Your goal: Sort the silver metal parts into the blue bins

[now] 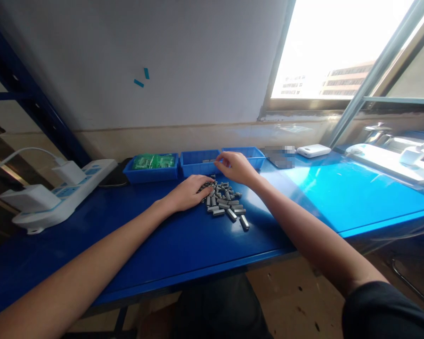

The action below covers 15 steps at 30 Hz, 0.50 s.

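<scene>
A loose pile of metal pieces, longer cylinders and smaller screw-like parts, lies on the blue table. My left hand rests on the left side of the pile, its fingers curled over some pieces; what they hold, if anything, is hidden. Over the front edge of the middle blue bin is my right hand, with thumb and fingertips brought together; anything between them is too small to make out. A few metal pieces show inside that bin.
Green packets fill the left blue bin. The right blue bin stands behind my right hand. White power strips with plugs lie at far left, and a white device sits at the back right, near the window.
</scene>
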{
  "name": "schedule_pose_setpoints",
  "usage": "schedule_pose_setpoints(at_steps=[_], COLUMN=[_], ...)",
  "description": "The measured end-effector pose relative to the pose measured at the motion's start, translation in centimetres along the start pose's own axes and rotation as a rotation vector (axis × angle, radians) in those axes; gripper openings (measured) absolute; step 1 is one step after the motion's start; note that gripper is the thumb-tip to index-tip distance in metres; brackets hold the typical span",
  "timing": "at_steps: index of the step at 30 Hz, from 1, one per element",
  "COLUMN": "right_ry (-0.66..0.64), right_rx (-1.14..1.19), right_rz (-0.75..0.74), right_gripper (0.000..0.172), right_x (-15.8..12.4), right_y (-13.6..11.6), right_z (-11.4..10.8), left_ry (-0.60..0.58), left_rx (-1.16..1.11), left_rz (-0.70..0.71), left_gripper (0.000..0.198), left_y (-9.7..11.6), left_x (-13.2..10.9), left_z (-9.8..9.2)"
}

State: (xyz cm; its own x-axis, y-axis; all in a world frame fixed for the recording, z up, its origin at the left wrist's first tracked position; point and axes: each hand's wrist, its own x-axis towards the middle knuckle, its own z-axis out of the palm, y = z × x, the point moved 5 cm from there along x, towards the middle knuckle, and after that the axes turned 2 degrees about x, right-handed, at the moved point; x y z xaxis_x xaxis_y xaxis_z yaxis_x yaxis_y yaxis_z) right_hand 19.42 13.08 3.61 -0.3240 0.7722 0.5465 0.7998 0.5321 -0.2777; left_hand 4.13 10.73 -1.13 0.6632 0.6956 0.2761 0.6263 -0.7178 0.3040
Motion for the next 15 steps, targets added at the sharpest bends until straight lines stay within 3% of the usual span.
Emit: schedule_pose_setpoints(at_steps=[6,10,15], right_ry=[-0.331,-0.372,-0.384], right_rx=[-0.012,-0.074,-0.199], right_rz=[-0.068,-0.09,0.017], right_gripper=[0.028,0.04,0.037], right_x=[-0.9,-1.0,-1.2], right_y=[-1.0,-1.6,-1.6], right_z=[2.9,3.8,3.9], left_ry=[-0.004,0.027,0.01], left_rx=[-0.03,-0.012,0.043], left_rz=[-0.06,-0.118,-0.135], left_gripper=[0.044,0.042,0.037], left_y=[-0.5,-2.1,-3.1], left_x=[-1.6,-1.9,-2.0], left_z=[-1.5,-2.3,-2.7])
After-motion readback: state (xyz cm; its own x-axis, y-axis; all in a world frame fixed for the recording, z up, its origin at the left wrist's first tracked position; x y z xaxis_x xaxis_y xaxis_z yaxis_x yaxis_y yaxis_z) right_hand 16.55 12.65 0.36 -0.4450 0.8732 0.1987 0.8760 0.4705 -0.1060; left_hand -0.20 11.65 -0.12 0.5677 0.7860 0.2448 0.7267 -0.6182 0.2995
